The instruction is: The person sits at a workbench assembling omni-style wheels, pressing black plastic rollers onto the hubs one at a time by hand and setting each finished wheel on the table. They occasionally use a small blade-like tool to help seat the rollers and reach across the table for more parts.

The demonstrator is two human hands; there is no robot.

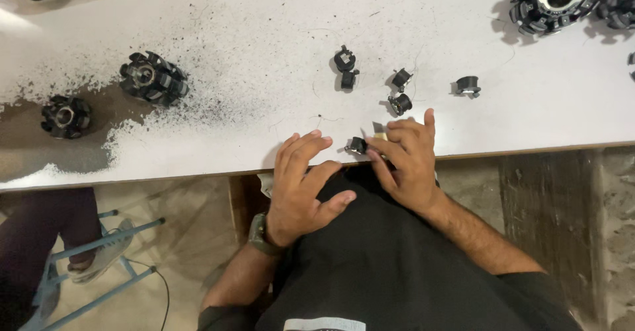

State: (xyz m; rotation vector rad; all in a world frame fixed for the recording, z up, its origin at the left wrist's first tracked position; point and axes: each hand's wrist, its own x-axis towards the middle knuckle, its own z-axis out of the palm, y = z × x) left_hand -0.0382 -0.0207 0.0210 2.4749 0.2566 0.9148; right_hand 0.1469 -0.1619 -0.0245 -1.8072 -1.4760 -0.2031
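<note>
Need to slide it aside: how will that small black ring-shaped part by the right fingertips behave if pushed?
The small black part looks rigid and light, so probably slides easily. Its rounded shape may let it roll. It sits near the table edge, so could drop off.

Workshop, white bench (264,13) dusted with black filings (211,103), scattered black machine parts (153,78)

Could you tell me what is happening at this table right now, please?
A person in a black shirt works at the near edge of a white table. The right hand fingers a small black part at the edge, while the left hand rests beside it with fingers spread, holding nothing. More small black parts lie just beyond. Larger black finned pieces sit to the left amid dark dust, and more at the far right.
</note>
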